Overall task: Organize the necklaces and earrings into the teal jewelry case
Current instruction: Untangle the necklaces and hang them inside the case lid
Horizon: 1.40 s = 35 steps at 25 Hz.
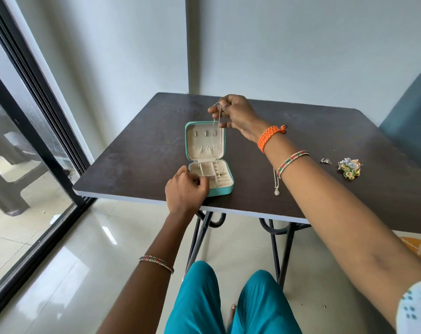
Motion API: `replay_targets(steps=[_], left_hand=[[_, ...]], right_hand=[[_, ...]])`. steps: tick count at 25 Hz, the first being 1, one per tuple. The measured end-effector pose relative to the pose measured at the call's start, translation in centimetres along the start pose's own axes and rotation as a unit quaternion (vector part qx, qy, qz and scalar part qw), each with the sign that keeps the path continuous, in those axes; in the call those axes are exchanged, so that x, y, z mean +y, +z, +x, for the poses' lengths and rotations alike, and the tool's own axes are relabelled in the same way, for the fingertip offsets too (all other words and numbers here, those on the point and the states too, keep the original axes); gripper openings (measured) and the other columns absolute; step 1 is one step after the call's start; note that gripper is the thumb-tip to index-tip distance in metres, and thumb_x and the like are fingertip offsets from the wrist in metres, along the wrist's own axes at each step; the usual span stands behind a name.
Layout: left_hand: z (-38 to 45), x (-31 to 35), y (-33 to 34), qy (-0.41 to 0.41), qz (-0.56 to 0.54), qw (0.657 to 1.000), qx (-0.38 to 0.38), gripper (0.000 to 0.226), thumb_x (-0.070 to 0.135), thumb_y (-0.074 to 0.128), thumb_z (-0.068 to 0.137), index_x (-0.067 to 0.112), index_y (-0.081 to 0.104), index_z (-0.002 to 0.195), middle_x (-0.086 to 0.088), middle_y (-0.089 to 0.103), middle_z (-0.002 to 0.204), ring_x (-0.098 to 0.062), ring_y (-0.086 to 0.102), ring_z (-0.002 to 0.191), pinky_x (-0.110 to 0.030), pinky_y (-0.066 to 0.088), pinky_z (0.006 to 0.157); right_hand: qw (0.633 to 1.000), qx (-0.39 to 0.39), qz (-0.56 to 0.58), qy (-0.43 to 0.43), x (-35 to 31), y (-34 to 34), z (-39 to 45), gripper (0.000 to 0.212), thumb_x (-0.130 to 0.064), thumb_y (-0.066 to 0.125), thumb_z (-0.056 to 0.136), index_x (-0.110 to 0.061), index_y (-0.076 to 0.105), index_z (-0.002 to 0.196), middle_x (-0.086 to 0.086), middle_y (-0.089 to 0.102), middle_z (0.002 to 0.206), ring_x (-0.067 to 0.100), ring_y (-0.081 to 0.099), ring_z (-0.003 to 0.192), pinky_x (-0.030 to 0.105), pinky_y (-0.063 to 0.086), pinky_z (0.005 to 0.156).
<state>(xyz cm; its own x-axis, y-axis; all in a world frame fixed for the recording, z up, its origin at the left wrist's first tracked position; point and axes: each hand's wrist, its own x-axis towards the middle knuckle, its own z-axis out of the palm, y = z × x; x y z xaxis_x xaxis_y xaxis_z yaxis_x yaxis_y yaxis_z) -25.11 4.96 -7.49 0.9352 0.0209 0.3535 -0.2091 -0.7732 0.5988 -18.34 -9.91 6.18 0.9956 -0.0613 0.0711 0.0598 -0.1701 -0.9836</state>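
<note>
The teal jewelry case (189, 150) lies open on the dark table (137, 150), its cream lid upright and its compartments toward me. My right hand (236, 114) is raised above the lid and pinches a thin silver necklace chain (218, 141), which hangs down in front of the lid into the compartments. My left hand (186, 189) rests at the case's near left corner with fingers curled against its edge. A second necklace with a round pendant (276, 186) lies on the table under my right forearm. Colourful earrings (349, 168) are piled at the right.
A small silver piece (324, 160) lies left of the earring pile. A teal chair (411, 121) stands at the table's right end. A glass sliding door (23, 145) runs along the left. The table's near edge is just behind my left wrist.
</note>
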Motion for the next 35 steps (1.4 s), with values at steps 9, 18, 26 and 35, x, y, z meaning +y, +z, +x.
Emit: replay_targets(steps=[9, 18, 26, 35], left_hand=[[0.6, -0.4, 0.5, -0.008, -0.004, 1.000, -0.006, 0.036, 0.033, 0.053, 0.084, 0.008, 0.066, 0.061, 0.001, 0.047, 0.071, -0.022, 0.055, 0.063, -0.033, 0.045, 0.052], [2.5, 3.4, -2.3, 0.047, -0.345, 0.936, 0.048, 0.031, 0.024, 0.051, 0.097, 0.013, 0.054, 0.125, 0.004, 0.054, 0.120, -0.012, 0.053, 0.112, -0.023, 0.046, 0.091], [-0.7, 7.4, -0.9, 0.030, -0.516, 0.818, -0.253, 0.020, 0.006, 0.045, 0.098, -0.002, 0.061, 0.107, 0.009, 0.063, 0.066, 0.000, 0.059, 0.061, -0.014, 0.050, 0.065], [-5.7, 7.2, 0.9, -0.075, -0.491, 0.846, -0.195, 0.028, 0.012, 0.036, 0.102, -0.001, 0.059, 0.109, -0.001, 0.042, 0.064, -0.004, 0.040, 0.050, -0.019, 0.037, 0.049]], right_hand=[[0.994, -0.051, 0.098, -0.016, -3.6, -0.4, -0.5, 0.029, -0.003, 0.032, 0.100, -0.015, 0.043, 0.076, 0.010, 0.063, 0.088, 0.022, 0.063, 0.074, 0.033, 0.052, 0.070], [0.992, -0.098, 0.014, -0.083, -6.5, -2.5, -4.3, 0.013, 0.007, 0.053, 0.090, -0.005, 0.060, 0.089, 0.008, 0.059, 0.077, 0.011, 0.056, 0.064, 0.019, 0.053, 0.063], [0.993, -0.046, -0.026, -0.108, -7.2, -5.8, -5.6, 0.017, 0.012, 0.055, 0.086, -0.003, 0.064, 0.088, 0.011, 0.061, 0.076, 0.010, 0.060, 0.061, 0.021, 0.055, 0.067], [0.987, 0.085, -0.125, -0.059, -2.1, -9.7, -4.0, 0.021, 0.012, 0.055, 0.084, 0.007, 0.064, 0.103, 0.008, 0.062, 0.073, 0.014, 0.061, 0.068, 0.024, 0.057, 0.068]])
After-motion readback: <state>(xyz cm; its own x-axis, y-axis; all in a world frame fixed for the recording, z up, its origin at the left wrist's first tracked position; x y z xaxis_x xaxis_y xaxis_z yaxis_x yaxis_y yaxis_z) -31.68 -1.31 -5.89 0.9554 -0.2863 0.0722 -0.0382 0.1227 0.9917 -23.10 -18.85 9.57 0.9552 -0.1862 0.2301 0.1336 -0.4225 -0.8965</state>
